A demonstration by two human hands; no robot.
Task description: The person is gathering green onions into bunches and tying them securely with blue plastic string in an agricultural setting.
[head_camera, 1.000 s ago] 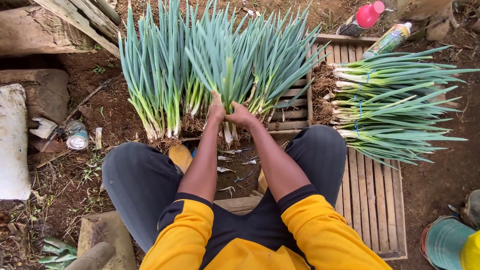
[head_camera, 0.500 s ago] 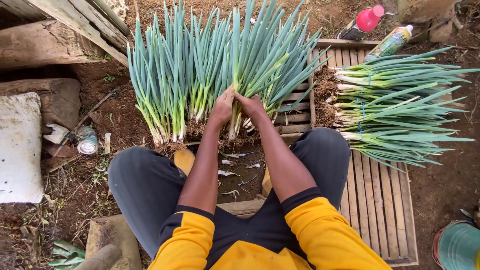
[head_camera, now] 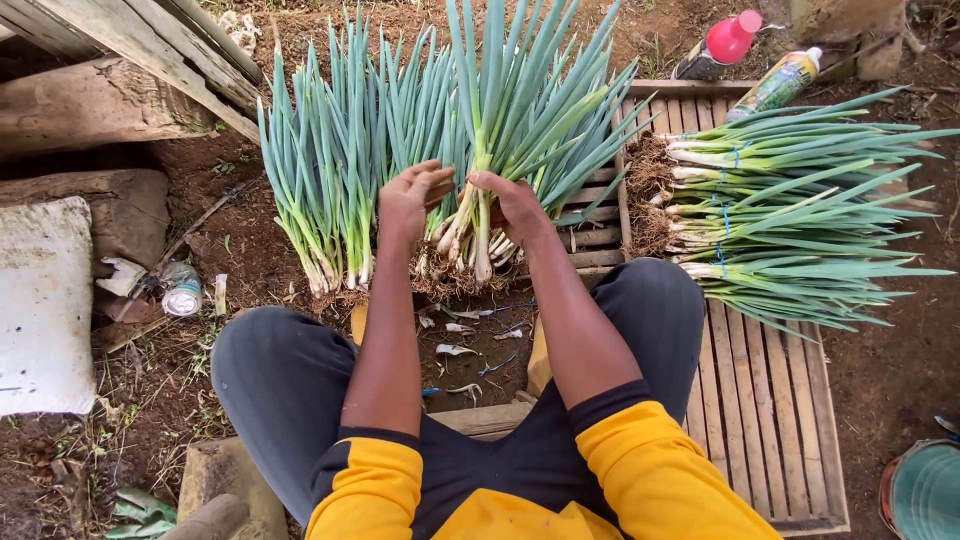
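A bunch of green onions (head_camera: 500, 130) with white stems and rooty ends is lifted in front of me, leaves pointing away. My right hand (head_camera: 512, 205) grips its white stems from the right. My left hand (head_camera: 410, 200) is at the bunch's left side, fingers curled against the stems. More loose green onions (head_camera: 320, 170) lie fanned on the soil to the left. I sit with dark-trousered knees spread, in yellow sleeves.
Tied green onion bundles (head_camera: 790, 210) lie stacked on a wooden slatted pallet (head_camera: 770, 400) at right. A pink-capped bottle (head_camera: 725, 45) and a spray bottle (head_camera: 785, 80) stand behind it. Logs (head_camera: 90, 110), a white sack (head_camera: 40, 300) and a teal bucket (head_camera: 925, 490) surround me.
Both hands have risen from the ground with the bunch, drawing it up and toward me. The view has tilted slightly as the bunch stands higher.
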